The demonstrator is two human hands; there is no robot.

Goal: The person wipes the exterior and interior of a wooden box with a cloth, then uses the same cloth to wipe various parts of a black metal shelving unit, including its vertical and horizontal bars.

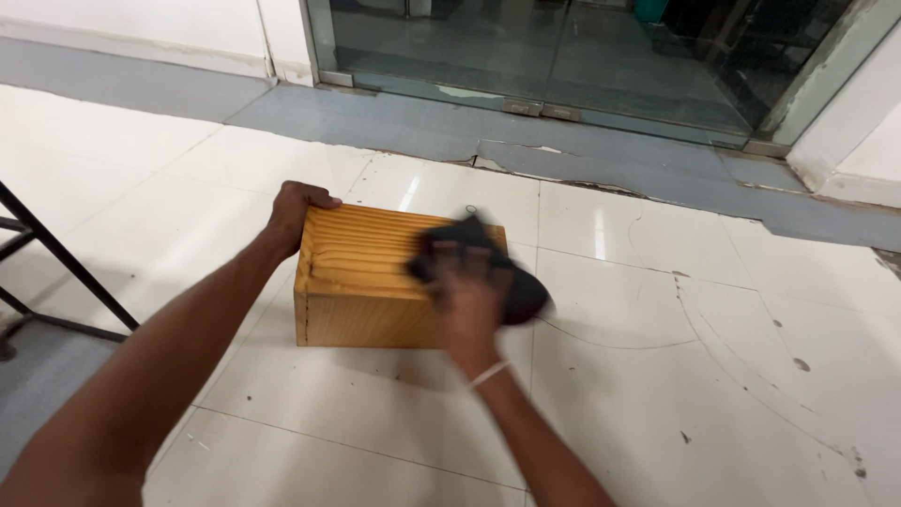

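Left hand (293, 208) clamps the far left corner of the wooden box (361, 277) on the floor (704, 376), steadying it, while the right hand (466, 293), blurred, presses a dark cloth (507, 282) on its top.

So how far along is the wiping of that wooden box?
Mid-job, by the look of it. The left hand grips the far left corner of the box, steadying it on the floor. The right hand, blurred, presses a dark cloth on the top's right end. The front face shows no cloth contact; how clean the top is cannot be told.
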